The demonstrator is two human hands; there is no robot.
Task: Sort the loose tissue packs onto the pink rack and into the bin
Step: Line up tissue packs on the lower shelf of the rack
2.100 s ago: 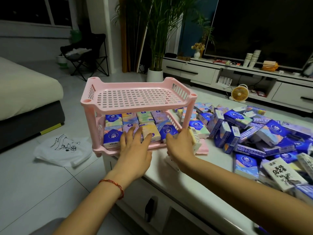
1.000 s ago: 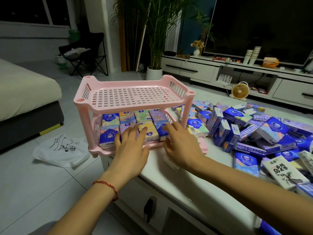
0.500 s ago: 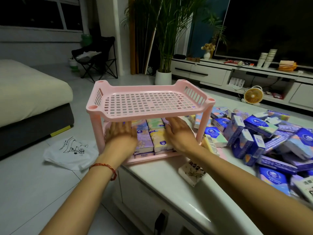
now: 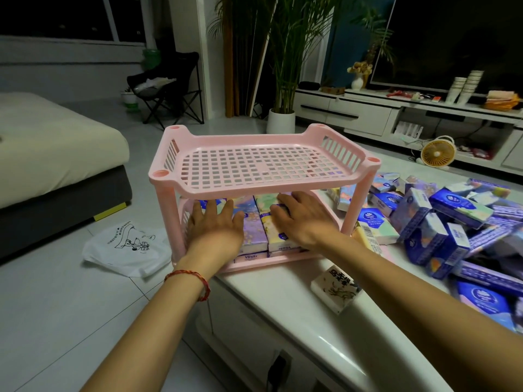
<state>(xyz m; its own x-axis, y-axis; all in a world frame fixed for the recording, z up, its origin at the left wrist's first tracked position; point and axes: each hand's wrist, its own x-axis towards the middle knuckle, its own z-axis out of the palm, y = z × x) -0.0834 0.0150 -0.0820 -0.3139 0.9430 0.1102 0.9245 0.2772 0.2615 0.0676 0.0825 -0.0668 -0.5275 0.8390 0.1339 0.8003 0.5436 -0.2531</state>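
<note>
Pressing down on the tissue packs (image 4: 254,233) in the lower tier of the pink rack (image 4: 254,185) with left hand (image 4: 218,224) and right hand (image 4: 302,219), fingers straight and flat, gripping nothing. Risk of sliding the rack off the table (image 4: 283,306) corner beneath it, or of shoving packs out its far side, if pushed too hard. Lying flat, long axes front to back of the rack, short ends toward its front.

2 hands (image 4: 215,230) (image 4: 304,222) cover most lower-shelf packs (image 4: 254,232); loose pile (image 4: 441,219) cut off at R edge.
</note>
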